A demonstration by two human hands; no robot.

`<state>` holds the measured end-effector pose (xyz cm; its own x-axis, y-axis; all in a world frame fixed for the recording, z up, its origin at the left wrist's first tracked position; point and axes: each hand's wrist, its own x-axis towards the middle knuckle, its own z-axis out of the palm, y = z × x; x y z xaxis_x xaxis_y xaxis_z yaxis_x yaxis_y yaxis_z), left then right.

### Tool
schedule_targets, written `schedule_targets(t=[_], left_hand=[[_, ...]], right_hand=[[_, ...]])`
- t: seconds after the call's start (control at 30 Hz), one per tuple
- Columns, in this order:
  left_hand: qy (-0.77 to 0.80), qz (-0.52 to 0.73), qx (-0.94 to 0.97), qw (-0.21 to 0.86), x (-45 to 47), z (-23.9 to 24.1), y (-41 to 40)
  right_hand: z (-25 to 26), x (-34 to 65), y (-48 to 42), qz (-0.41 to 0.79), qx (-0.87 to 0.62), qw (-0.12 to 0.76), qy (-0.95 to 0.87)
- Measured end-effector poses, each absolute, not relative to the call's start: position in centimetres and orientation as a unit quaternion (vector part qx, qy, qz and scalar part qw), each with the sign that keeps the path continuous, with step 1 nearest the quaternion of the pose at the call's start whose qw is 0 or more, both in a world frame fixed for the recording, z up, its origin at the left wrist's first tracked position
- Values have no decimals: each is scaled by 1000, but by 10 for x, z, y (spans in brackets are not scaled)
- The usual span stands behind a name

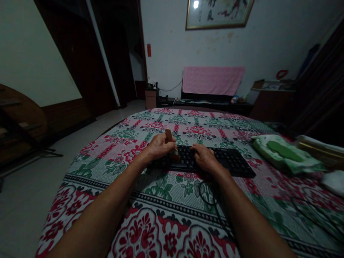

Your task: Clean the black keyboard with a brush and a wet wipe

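A black keyboard (231, 160) lies flat on the patterned tablecloth, its left end partly hidden behind my left hand. My left hand (160, 145) is closed around a brown wooden tool (168, 135) that looks like a small brush; its upper end sticks up past my fingers. The tool's lower brown part is over the keys left of the middle, and whether it touches them is hard to tell. My right hand (204, 157) grips the keyboard near its middle, with bent fingers reaching to the far edge. Below that hand a thin black cable (208, 202) loops on the cloth.
A green and white soft packet (286, 152) lies to the right, beside a yellowish box (319, 150) and a white crumpled thing (334, 182). More dark cable (314, 215) runs at the right. Beyond the table (150, 120), a pink cloth (213, 80) covers a screen on a low cabinet.
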<state>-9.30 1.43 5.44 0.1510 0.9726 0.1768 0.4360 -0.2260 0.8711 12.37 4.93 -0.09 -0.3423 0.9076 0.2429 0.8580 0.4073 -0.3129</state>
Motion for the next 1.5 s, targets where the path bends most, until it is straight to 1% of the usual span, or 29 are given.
schedule_targets(t=[0.17,0.3,0.4,0.57,0.8,0.97,1.03,1.17,1.23,1.4,1.5], left_hand=[[522,373,703,306,-91,52,14],[570,345,700,258,-104,55,17],[596,348,686,230,-109,60,17],[593,339,688,245,-100,63,13],[669,281,659,196,-111,77,10],[661,309,634,257,-116,79,12],[670,294,626,271,-119,78,14],[716,238,618,222,-130,80,16],[724,236,618,195,-134,81,16],[702,256,630,209,-133,80,18],[727,224,627,166,-137,78,19]], right_hand=[[1,124,49,66,-537,186,-820],[1,123,49,67,-542,182,-818],[0,123,50,68,-544,178,-817],[-1,122,50,54,-544,179,-818],[-2,123,51,55,-540,180,-820],[-3,124,52,59,-541,181,-819],[-4,124,53,58,-540,185,-819],[-5,124,53,56,-541,193,-817],[-5,124,53,56,-543,192,-815],[-3,123,52,53,-542,185,-818],[-3,123,53,54,-540,187,-819]])
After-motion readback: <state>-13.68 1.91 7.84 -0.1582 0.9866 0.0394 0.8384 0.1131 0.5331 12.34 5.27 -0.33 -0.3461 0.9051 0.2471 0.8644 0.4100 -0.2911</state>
